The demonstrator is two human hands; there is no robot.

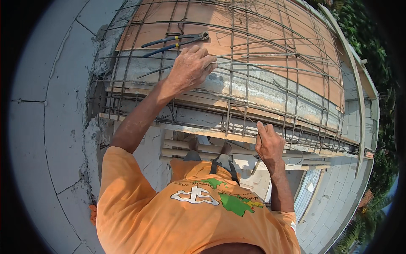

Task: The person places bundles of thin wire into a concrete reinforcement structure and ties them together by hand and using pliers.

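A cage of thin steel reinforcing bars [270, 80] lies over brown formwork boards [253, 25]. My left hand [190, 67] reaches up onto the mesh, fingers curled over a bar near its left part. Just above it a pair of long-handled pincers [177, 42] with dark blue grips rests on the bars. My right hand [267, 144] is lower, at the front edge of the cage, fingers pinched on a thin tie wire or bar there. Whether it holds a loose wire cannot be told.
A grey concrete wall [50, 106] runs down the left. Timber props and poles [203, 150] sit below the formwork, with my feet on them. A long wooden edge board [355, 80] bounds the far right; trees lie beyond. My orange shirt [169, 211] fills the bottom.
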